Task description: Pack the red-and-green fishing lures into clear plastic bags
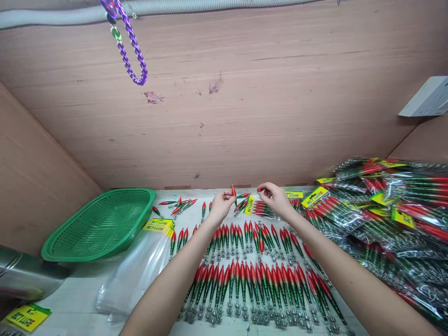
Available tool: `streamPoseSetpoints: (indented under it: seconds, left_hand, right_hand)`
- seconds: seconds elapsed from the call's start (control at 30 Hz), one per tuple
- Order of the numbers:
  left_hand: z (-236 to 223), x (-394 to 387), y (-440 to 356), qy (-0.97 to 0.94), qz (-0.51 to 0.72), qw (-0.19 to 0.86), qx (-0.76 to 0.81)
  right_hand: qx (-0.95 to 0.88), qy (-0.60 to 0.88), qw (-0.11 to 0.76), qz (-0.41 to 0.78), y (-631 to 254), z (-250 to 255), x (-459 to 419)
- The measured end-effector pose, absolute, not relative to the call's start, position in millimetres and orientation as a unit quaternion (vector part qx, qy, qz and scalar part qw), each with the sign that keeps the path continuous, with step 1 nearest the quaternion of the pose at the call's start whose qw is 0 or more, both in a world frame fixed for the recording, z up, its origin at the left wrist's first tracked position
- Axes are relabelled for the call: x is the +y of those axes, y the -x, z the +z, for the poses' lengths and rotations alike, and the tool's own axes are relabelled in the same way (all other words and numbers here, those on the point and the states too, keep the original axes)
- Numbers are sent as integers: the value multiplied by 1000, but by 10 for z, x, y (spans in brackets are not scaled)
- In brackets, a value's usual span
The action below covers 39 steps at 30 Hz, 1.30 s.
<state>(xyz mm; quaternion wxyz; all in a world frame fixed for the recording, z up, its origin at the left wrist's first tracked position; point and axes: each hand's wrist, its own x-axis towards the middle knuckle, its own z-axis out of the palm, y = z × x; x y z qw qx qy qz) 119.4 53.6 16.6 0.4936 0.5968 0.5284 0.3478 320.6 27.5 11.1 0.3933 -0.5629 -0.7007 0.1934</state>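
Note:
My left hand [223, 205] pinches a red and green fishing lure [234, 192] upright near the back of the table. To its right, my right hand [275, 197] is closed, with the red tip of a fishing lure [259, 190] showing at its fingertips; the rest is hidden. Below both hands, two long rows of fishing lures [243, 280] lie side by side, red ends away from me and hooks towards me. Between the hands are loose lures and a yellow header card [249, 205]. Beside it lies a packed set of lures [263, 208].
A green plastic basket [101, 224] stands at the left, beside clear bags [135, 270] with yellow cards. Packed lures [378, 224] are heaped at the right. A metal cylinder [28, 275] sits front left. A wooden wall [224, 116] closes off the back, with a socket [425, 97].

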Motion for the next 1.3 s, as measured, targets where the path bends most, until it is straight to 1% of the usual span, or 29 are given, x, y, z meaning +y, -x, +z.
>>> streamPoseSetpoints:
  seconds: [0.07, 0.17, 0.3, 0.43, 0.57, 0.87, 1.3]
  left_hand:
    - [253, 352, -1080, -565, 383, 550, 481]
    - [402, 59, -925, -514, 407, 634, 411]
    - [573, -281, -785, -457, 410, 709, 347]
    - [680, -503, -717, -434, 398, 744, 315]
    - [729, -611, -677, -429, 390, 764, 283]
    - [756, -693, -656, -428, 372, 792, 227]
    - [634, -784, -531, -363, 396, 825, 177]
  right_hand:
    - [-648, 545, 469, 253, -3180, 223, 107]
    - [-587, 493, 526, 367, -3041, 423, -221]
    - [-520, 435, 534, 505, -2793, 683, -628]
    - [-471, 402, 528, 581, -2627, 837, -844]
    - [-450, 381, 528, 611, -2556, 898, -926]
    - [-438, 366, 521, 635, -2488, 949, -1005]
    - [-411, 361, 526, 651, -2390, 925, -1016]
